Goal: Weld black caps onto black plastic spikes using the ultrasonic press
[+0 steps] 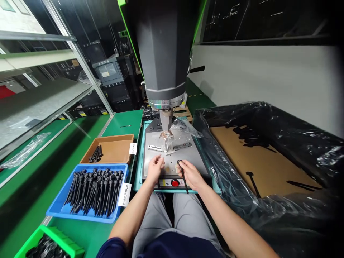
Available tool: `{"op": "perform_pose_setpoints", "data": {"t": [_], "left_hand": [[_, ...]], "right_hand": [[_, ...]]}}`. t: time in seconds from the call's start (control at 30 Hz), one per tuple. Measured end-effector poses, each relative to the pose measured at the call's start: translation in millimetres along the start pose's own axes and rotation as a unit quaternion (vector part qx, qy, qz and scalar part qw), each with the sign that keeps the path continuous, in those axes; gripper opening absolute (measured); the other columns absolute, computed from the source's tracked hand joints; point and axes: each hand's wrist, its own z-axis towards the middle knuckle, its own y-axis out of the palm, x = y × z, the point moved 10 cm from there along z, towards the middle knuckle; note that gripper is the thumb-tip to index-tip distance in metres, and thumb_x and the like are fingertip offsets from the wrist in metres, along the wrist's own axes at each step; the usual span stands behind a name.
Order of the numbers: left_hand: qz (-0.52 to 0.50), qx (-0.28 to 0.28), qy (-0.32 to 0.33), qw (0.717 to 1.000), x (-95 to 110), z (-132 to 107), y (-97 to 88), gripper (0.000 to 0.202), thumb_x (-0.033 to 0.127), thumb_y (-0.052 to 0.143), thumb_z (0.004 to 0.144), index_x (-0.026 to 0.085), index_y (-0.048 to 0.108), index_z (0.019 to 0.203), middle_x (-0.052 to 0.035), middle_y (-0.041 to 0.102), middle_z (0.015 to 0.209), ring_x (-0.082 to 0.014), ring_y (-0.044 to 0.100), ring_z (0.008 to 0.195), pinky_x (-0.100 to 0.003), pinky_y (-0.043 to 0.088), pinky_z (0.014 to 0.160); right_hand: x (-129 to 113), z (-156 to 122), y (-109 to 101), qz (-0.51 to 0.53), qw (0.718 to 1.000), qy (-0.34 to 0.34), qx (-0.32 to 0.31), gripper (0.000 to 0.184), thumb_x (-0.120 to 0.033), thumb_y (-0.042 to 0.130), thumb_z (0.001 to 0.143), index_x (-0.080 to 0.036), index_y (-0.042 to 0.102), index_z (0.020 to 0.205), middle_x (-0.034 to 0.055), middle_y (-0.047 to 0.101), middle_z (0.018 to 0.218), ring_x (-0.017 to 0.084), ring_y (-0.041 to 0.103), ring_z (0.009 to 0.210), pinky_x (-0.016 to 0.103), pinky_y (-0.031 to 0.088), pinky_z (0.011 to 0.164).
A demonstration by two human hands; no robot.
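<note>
The right hand grips a slim black part near its far end, thumb and fingers closed around it, the shaft slanting toward the near side past the edge of the machine base. The left hand is loosely open with bent fingers, over the left part of the metal plate. Between the hands, on the base's near face, sits a red button. Farther in on the plate stands a small fixture with a copper-coloured top, flanged by slotted metal bars on the left and right. Directly above it hangs the metal tip of a large dark machine head with green edges; whether the two touch is hard to tell. Clear plastic film lies just right of the fixture.

To the left, on a green surface, a brown tray holds a few black parts at its left end. Just nearer is a blue tray filled with many more, and nearest a green bin of dark pieces. To the right, a box lined with black plastic carries scattered black parts on cardboard. Grey and black crates are stacked at the far left.
</note>
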Motion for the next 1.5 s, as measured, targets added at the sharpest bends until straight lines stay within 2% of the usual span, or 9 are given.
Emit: {"op": "perform_pose_setpoints", "data": {"t": [0.1,0.27,0.47,0.6,0.7,0.93,1.17,1.33,1.5], "left_hand": [[-0.074,0.032,-0.046,0.996,-3,31,-4.2,0.052,0.042,0.078,0.071,0.015,0.059,0.111,-0.0118,0.062,0.113,-0.0144,0.063,0.089,-0.024,0.051,0.074],[-0.197,-0.052,-0.184,0.961,-17,56,23.4,0.036,0.037,0.077,0.073,0.013,0.058,0.091,-0.0114,0.066,0.103,-0.0162,0.067,0.081,-0.026,0.055,0.070],[-0.246,-0.056,-0.122,0.960,15,57,26.8,0.036,0.013,0.078,0.069,0.015,0.059,0.100,-0.0006,0.064,0.076,-0.0080,0.062,0.061,-0.015,0.048,0.052],[-0.247,-0.108,-0.062,0.961,41,48,38.8,0.055,0.014,0.082,0.065,0.015,0.056,0.113,-0.0006,0.065,0.076,-0.0081,0.062,0.060,-0.015,0.046,0.051],[-0.239,-0.118,-0.036,0.963,53,46,44.9,0.073,0.016,0.086,0.060,0.015,0.051,0.124,0.0006,0.065,0.074,-0.0089,0.062,0.059,-0.017,0.046,0.053],[-0.214,-0.127,-0.006,0.968,64,48,52.8,0.105,0.021,0.089,0.055,0.015,0.031,0.143,0.0041,0.062,0.068,-0.0091,0.058,0.055,-0.017,0.036,0.047],[-0.216,-0.130,-0.011,0.968,66,50,55.0,0.113,0.020,0.089,0.053,0.013,0.025,0.146,0.0036,0.063,0.067,-0.0096,0.058,0.053,-0.018,0.036,0.047],[-0.218,-0.128,-0.012,0.968,66,52,54.9,0.112,0.018,0.088,0.053,0.014,0.026,0.146,0.0042,0.062,0.065,-0.0091,0.056,0.052,-0.018,0.035,0.048],[-0.216,-0.130,-0.010,0.968,63,53,54.1,0.111,0.020,0.088,0.053,0.014,0.028,0.146,0.0023,0.063,0.067,-0.0085,0.054,0.053,-0.019,0.035,0.047]], "right_hand": [[0,25,-5,0.025,1.000,-0.002,0.010,0.040,-0.043,0.083,0.063,-0.019,0.059,0.084,0.0018,0.063,0.081,0.012,0.057,0.065,0.022,0.044,0.052],[15,60,10,0.073,0.996,0.037,-0.020,0.032,-0.029,0.083,0.065,-0.018,0.062,0.086,0.0010,0.064,0.070,0.010,0.056,0.056,0.021,0.045,0.051],[7,85,26,0.103,0.993,0.025,-0.053,0.030,-0.027,0.080,0.067,-0.020,0.063,0.091,0.0032,0.069,0.077,0.015,0.064,0.069,0.028,0.053,0.066],[-19,93,32,0.063,0.991,-0.074,-0.087,0.036,-0.034,0.079,0.068,-0.023,0.063,0.097,0.0036,0.071,0.092,0.021,0.067,0.086,0.038,0.053,0.084],[-47,95,30,-0.095,0.977,-0.184,-0.056,0.041,-0.039,0.075,0.071,-0.024,0.065,0.108,0.0051,0.071,0.102,0.023,0.065,0.096,0.043,0.048,0.094],[-114,82,31,-0.327,0.860,-0.385,0.075,0.035,-0.042,0.064,0.078,-0.022,0.072,0.106,0.0107,0.060,0.121,0.028,0.054,0.116,0.044,0.042,0.101],[-107,112,42,-0.228,0.911,-0.343,0.025,0.034,-0.042,0.068,0.075,-0.022,0.071,0.102,0.0086,0.062,0.123,0.026,0.053,0.119,0.045,0.035,0.107],[-93,138,48,-0.187,0.953,-0.237,0.004,0.045,-0.045,0.073,0.067,-0.019,0.067,0.103,0.0089,0.069,0.105,0.027,0.061,0.097,0.044,0.045,0.091],[-93,139,53,-0.218,0.952,-0.215,-0.028,0.048,-0.046,0.076,0.063,-0.018,0.066,0.101,0.0082,0.069,0.098,0.025,0.061,0.088,0.039,0.046,0.082]]}}
